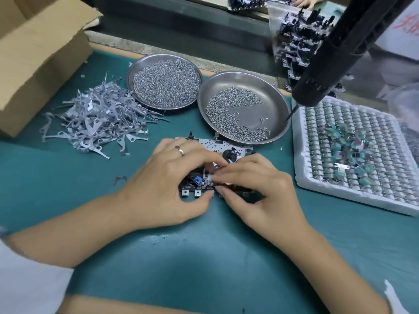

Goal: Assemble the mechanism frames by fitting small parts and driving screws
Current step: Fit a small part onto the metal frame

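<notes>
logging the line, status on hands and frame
Both hands, left hand and right hand, gripping mechanism frame on mat. Screwdriver hanging idle. Nothing blocking.

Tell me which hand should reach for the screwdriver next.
Probably the right hand: the screwdriver hangs above the right side, beside the screw dish. The left hand could keep steadying the frame.

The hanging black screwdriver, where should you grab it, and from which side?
Probably around the thick black barrel of the screwdriver, well above the thin bit. It hangs slanted over the right edge of the screw dish, tip pointing down-left. The right hand, now busy on the mechanism frame, is nearer, so reach up from the right and wrap the fingers round.
</notes>
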The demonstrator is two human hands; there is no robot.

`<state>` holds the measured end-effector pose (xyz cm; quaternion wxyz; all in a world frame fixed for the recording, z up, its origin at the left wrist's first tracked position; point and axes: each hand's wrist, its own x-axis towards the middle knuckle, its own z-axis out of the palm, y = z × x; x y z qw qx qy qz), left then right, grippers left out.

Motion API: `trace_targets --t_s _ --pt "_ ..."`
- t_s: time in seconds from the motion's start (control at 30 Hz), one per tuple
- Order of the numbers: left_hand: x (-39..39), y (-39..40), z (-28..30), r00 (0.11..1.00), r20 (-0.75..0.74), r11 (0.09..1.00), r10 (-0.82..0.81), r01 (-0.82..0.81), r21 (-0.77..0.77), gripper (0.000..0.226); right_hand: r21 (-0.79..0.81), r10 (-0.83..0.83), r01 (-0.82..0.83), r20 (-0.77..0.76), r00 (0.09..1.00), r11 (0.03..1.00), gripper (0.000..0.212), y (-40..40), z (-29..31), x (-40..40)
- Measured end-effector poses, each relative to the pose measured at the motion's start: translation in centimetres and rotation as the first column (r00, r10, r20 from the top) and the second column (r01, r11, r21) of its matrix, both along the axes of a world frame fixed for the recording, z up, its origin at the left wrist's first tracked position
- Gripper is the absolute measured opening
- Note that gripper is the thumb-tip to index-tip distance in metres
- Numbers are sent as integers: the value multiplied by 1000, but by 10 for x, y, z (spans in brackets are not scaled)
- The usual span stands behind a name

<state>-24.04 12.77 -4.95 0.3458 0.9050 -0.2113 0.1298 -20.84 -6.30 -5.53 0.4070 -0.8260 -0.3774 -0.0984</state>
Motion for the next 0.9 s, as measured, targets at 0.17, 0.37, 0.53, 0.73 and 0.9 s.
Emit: trace_targets --t_s 0.17,0.37,0.53,0.73,0.9 --pt "1 -1 -1 1000 12 1000 21 -21 5 40 38 -22 25 -86 996 999 13 2 4 -1" --pt "3 -2 -1 1000 6 1000 24 -24 -19 38 56 -18 27 -160 987 998 16 2 7 -3" --pt "5 -2 -1 1000 9 1000 7 -7 -26 29 180 -135 154 -115 984 972 18 0 17 -3" --pt "8 1 -5 1000 20 996 -17 19 -82 25 520 -601 521 -19 799 677 34 -14 53 25" --pt "10 3 -8 999 30 992 -13 17 -122 23 493 -645 597 -91 759 633 79 -15 93 63"
